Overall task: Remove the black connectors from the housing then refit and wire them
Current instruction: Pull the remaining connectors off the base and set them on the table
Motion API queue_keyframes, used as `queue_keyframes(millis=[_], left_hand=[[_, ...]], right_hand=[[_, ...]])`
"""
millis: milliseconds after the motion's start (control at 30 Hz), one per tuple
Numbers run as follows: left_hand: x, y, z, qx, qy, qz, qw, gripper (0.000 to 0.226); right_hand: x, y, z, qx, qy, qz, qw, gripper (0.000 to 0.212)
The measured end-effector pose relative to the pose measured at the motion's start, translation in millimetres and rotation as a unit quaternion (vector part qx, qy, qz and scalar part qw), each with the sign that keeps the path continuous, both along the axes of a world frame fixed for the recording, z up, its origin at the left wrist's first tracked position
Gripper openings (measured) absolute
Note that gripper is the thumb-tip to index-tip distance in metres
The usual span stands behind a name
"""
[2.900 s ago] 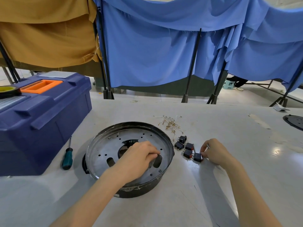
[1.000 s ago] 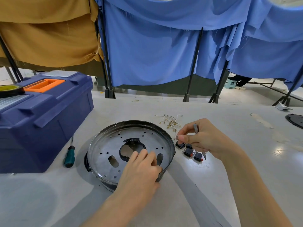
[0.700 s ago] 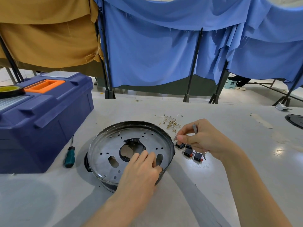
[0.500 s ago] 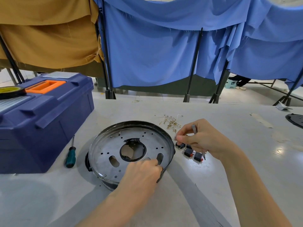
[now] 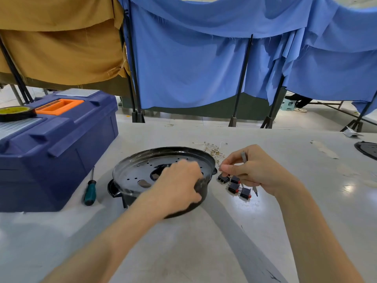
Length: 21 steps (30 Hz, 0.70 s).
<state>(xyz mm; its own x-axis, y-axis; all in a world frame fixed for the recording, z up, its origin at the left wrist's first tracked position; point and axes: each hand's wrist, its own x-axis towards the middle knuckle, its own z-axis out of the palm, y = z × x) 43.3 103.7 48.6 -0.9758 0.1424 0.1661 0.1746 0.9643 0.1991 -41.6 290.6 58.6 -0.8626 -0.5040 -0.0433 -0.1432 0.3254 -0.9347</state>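
Observation:
The round black metal housing (image 5: pixel 140 168) lies upside down on the table, its near right side lifted so it tilts. My left hand (image 5: pixel 179 184) grips its near right rim. Several black connectors with red ends (image 5: pixel 234 185) lie on the table just right of the housing. My right hand (image 5: pixel 257 170) hovers over them, holding a thin grey metal tool and pinching something small at the fingertips beside the housing's right edge; what it pinches is too small to tell.
A blue toolbox (image 5: pixel 51 148) with an orange handle and a tape roll (image 5: pixel 16 113) on top stands at the left. A green-handled screwdriver (image 5: pixel 89 190) lies beside it. Loose wire bits (image 5: pixel 213 149) lie behind the housing. Another black part (image 5: pixel 367 149) sits at the far right edge.
My left hand slid from the housing's top plate to its near right rim and tipped the housing up. My right hand rose from the connectors and has held still with the tool.

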Motion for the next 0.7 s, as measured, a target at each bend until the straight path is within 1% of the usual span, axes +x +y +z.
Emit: queue_keyframes(millis=[100, 233, 367, 467, 567, 700], left_hand=[[-15.0, -10.9, 31.6, 0.083, -0.034, -0.013, 0.996, 0.017], [-28.5, -25.3, 62.2, 0.159, -0.043, 0.005, 0.986, 0.023], [-37.9, -39.9, 83.4, 0.241, -0.068, 0.046, 0.967, 0.027], [-41.0, -52.1, 95.9, 0.329, -0.078, 0.08, 0.938, 0.029], [-38.5, -62.6, 100.1, 0.4, -0.096, 0.09, 0.907, 0.034], [-35.6, -70.8, 97.3, 0.472, -0.117, 0.083, 0.87, 0.033]], right_hand=[[1.8, 0.1, 4.2, 0.003, 0.0, 0.004, 1.0, 0.009], [3.5, -1.9, 6.7, 0.023, 0.001, 0.027, 0.999, 0.01], [4.4, -9.4, 3.2, 0.009, 0.017, 0.027, 0.999, 0.011], [4.9, -16.1, 0.3, -0.027, 0.027, 0.01, 0.999, 0.014], [7.3, -21.6, -0.4, -0.059, 0.039, 0.0, 0.998, 0.019], [12.4, -28.4, 0.6, -0.135, 0.034, -0.01, 0.99, 0.013]])
